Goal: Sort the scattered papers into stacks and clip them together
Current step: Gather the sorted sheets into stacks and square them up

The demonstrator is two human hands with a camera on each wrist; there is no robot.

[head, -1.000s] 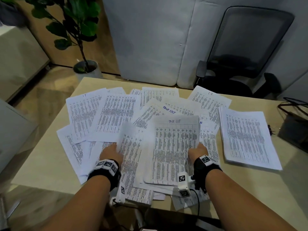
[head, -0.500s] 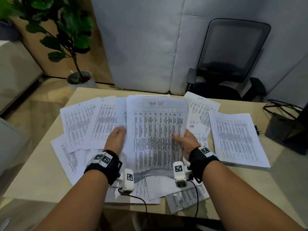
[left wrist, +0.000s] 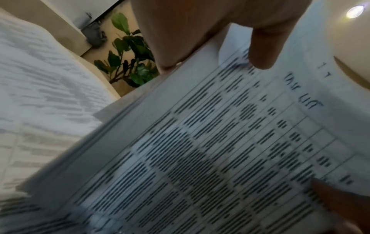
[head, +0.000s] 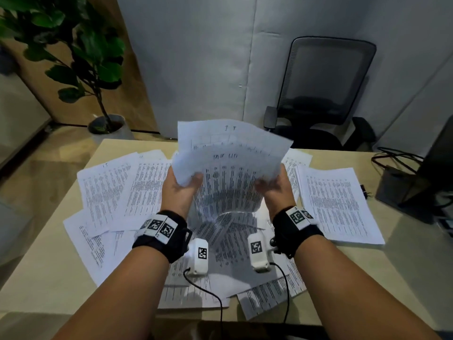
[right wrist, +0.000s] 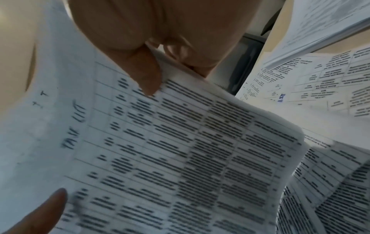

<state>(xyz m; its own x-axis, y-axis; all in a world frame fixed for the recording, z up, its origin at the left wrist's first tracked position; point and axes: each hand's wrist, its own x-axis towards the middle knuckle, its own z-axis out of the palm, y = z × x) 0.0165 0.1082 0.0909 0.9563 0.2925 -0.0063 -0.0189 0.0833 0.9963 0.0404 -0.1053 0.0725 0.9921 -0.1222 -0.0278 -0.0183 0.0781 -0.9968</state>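
Mostly we are finding the print too blurred to read in both wrist views; only a handwritten heading on the front sheet is showing, and we cannot make out its letters for certain. Our left hand (head: 180, 190) and right hand (head: 274, 190) are gripping the held sheaf (head: 230, 173) at its two side edges, thumbs on the front, fingers hidden behind the paper. We cannot tell how many sheets are in it; a second sheet is sticking up behind the first. The sheaf is hanging raised above the table (head: 44, 285), bowed and tilted away from us, its lower edge clear of the loose papers (head: 115, 190) lying spread and overlapping below. A squared stack (head: 338, 204) is lying apart at our right. At the far left a pot (head: 111, 128) is holding a leafy plant (head: 73, 52), its top cut off by the frame.
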